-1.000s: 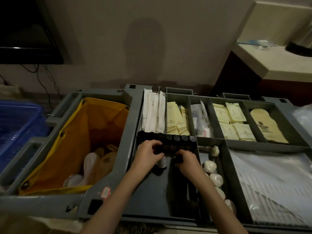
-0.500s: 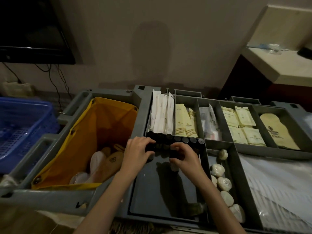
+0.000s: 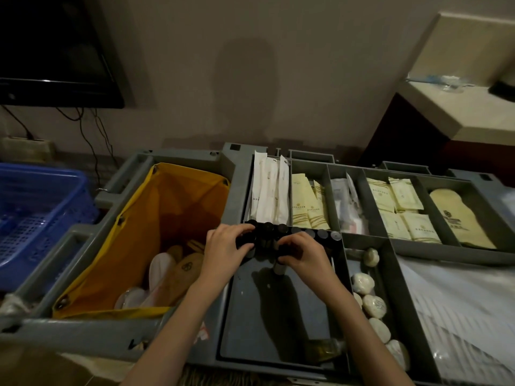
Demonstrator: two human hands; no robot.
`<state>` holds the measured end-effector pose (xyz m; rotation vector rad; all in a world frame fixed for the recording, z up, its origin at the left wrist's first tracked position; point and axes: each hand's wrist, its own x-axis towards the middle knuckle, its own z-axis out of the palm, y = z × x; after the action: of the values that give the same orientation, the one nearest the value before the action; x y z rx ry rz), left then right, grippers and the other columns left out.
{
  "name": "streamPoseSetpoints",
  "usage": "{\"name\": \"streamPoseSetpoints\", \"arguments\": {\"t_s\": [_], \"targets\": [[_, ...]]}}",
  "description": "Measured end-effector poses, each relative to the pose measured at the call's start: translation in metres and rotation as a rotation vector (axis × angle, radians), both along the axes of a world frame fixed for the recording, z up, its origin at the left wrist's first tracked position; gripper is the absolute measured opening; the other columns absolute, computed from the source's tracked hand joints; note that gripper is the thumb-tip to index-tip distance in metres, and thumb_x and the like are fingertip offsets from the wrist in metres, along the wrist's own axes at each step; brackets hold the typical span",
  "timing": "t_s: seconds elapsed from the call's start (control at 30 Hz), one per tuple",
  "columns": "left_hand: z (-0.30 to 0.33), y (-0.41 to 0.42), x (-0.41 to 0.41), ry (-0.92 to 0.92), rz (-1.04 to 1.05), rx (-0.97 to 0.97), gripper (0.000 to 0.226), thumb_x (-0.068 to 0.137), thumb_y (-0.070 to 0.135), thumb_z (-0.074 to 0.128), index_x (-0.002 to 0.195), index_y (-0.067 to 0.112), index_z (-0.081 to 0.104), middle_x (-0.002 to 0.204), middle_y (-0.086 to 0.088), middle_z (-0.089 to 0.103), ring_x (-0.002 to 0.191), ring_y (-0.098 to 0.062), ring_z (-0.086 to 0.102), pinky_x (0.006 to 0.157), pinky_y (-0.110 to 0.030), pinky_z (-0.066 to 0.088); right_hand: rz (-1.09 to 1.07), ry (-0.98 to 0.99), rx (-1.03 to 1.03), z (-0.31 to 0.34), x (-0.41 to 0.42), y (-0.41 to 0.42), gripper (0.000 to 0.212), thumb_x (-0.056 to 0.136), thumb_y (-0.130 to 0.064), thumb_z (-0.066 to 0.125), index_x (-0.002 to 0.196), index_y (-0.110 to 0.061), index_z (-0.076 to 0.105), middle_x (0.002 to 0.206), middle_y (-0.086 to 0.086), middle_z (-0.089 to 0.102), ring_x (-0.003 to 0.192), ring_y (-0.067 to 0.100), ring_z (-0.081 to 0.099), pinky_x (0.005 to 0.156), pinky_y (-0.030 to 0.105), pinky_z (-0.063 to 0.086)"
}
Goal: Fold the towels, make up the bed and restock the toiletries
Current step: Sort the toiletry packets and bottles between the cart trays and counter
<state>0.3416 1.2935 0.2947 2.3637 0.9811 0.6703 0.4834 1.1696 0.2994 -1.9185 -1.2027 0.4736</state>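
hands on dark-capped bottles [image 3: 301, 232], left grip [image 3: 227, 250] holding one, right grip [image 3: 302, 253] holding another

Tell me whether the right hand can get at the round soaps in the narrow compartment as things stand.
Probably yes, once it lets go. The right hand grips dark bottles, but the round soaps lie uncovered in the next compartment to its right, with only a low divider between.

You stood facing a plain beige wall [image 3: 278, 65] in dim light. A dark television [image 3: 55, 51] hung at upper left, cables [image 3: 94, 135] trailing beneath it. A cream-topped dark counter [image 3: 434, 112] occupied the right corner.
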Motion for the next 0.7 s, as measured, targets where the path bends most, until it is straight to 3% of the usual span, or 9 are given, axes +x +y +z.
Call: {"name": "streamPoseSetpoints", "arguments": {"t_s": [0.13, 0.3, 0.47, 0.7], "targets": [[0.0, 0.001, 0.0, 0.015, -0.004, 0.012, 0.029, 0.081, 0.022, 0.072, 0.109, 0.026, 0.067, 0.107, 0.007, 0.065, 0.107, -0.015, 0.052, 0.082, -0.024, 0.024, 0.01, -0.141, 0.055, -0.004, -0.003, 0.017, 0.027, 0.075, -0.006, 0.074, 0.099, -0.016, 0.066, 0.096, -0.015, 0.053, 0.097, 0.01, 0.051, 0.085, 0.022, 0.045], [-0.001, 0.001, 0.0, 0.01, 0.003, -0.001, 0.024, 0.083, 0.023, 0.07, 0.106, 0.027, 0.066, 0.108, 0.008, 0.061, 0.106, -0.013, 0.048, 0.08, -0.023, 0.022, -0.051, -0.353, 0.121, -0.018, -0.008, 0.029, 0.027, 0.069, -0.012, 0.079, 0.094, -0.016, 0.069, 0.094, -0.005, 0.065, 0.093, 0.011, 0.039, 0.08, 0.037, 0.041], [-0.001, 0.002, 0.003, -0.021, -0.021, -0.011, 0.029, 0.081, 0.02, 0.071, 0.109, 0.025, 0.065, 0.107, 0.01, 0.063, 0.104, -0.012, 0.051, 0.079, -0.023, 0.023, -0.116, -0.47, 0.168, -0.022, -0.01, 0.038, 0.031, 0.063, -0.014, 0.083, 0.09, -0.019, 0.069, 0.096, 0.001, 0.061, 0.094, 0.013, 0.032, 0.077, 0.036, 0.029], [-0.006, 0.004, -0.001, -0.023, -0.037, -0.011, 0.037, 0.08, 0.015, 0.072, 0.115, 0.025, 0.064, 0.111, 0.005, 0.062, 0.106, -0.018, 0.051, 0.083, -0.027, 0.028, -0.105, -0.493, 0.133, -0.026, -0.012, 0.042, 0.036, 0.065, -0.016, 0.082, 0.097, -0.019, 0.066, 0.112, 0.006, 0.058, 0.108, 0.019, 0.032, 0.084, 0.039, 0.027]]}}
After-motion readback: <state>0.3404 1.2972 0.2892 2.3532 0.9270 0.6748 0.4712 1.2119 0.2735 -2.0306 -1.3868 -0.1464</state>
